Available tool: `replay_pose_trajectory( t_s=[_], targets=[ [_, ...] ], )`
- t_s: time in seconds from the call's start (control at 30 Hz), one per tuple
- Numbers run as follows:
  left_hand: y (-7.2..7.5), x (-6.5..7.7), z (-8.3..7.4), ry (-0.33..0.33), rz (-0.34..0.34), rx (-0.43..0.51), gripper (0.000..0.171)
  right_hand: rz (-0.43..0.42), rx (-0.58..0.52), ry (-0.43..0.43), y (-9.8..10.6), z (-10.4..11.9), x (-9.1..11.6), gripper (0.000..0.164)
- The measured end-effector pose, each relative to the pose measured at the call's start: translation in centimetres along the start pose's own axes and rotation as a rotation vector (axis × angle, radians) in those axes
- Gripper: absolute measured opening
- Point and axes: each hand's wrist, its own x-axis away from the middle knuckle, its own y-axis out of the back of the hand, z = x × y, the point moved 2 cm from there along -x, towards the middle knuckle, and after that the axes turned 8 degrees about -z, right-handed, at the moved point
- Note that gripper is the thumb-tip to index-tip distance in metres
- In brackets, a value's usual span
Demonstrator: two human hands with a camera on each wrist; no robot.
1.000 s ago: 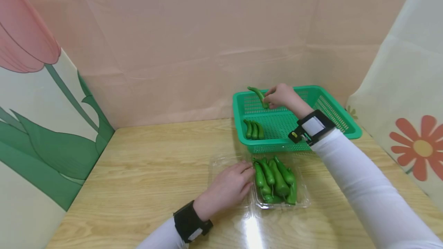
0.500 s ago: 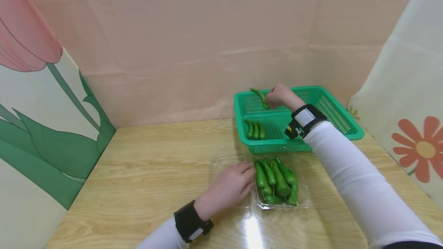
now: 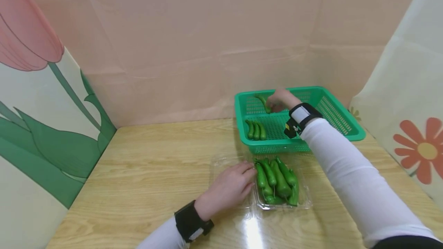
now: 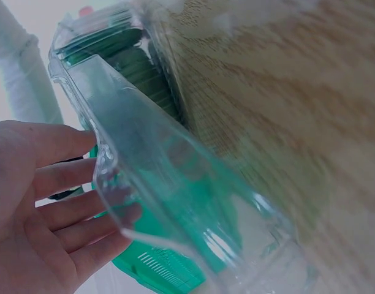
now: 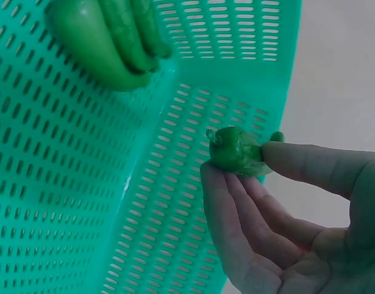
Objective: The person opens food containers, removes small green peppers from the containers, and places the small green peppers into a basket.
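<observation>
My right hand (image 3: 281, 100) pinches a slim green chili pepper (image 5: 235, 150) between thumb and fingertips, inside the far left part of the green plastic basket (image 3: 346, 112). Three more green chili peppers (image 3: 256, 130) lie side by side on the basket floor, nearer the front. My left hand (image 3: 228, 187) rests its fairly straight fingers on the rim of a clear plastic clamshell box (image 4: 108, 156), where the box's two halves meet. Several larger green peppers (image 3: 281, 181) lie close together in the clamshell's right half; its transparent left half (image 3: 221, 160) is partly hidden under my hand.
The basket stands on the wooden table (image 3: 149, 156) just behind the clamshell, against the pink back wall (image 3: 173, 49). Floral cloth panels (image 3: 415, 87) bound the table on both sides.
My right hand has lowered slightly with the chili pepper, bringing it from above the basket's rim down inside it. My left hand has stayed in place on the clamshell.
</observation>
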Motion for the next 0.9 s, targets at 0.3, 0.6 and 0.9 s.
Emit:
replay_pose_trajectory(
  t_s=[0.3, 0.6, 0.9],
  targets=[
    [0.2, -0.1, -0.1, 0.001, 0.007, 0.0, 0.037, 0.173, 0.164, -0.013, -0.8, -1.1, -1.1, 0.028],
    [0.1, -0.1, -0.2, -0.001, 0.002, -0.002, 0.036, 0.27, 0.145, -0.075, -1.4, -2.6, -2.7, 0.04],
    [0.1, -0.1, -0.1, -0.012, -0.019, 0.0, 0.035, 0.323, 0.162, -0.186, -2.0, -2.9, -2.3, 0.048]
  ],
)
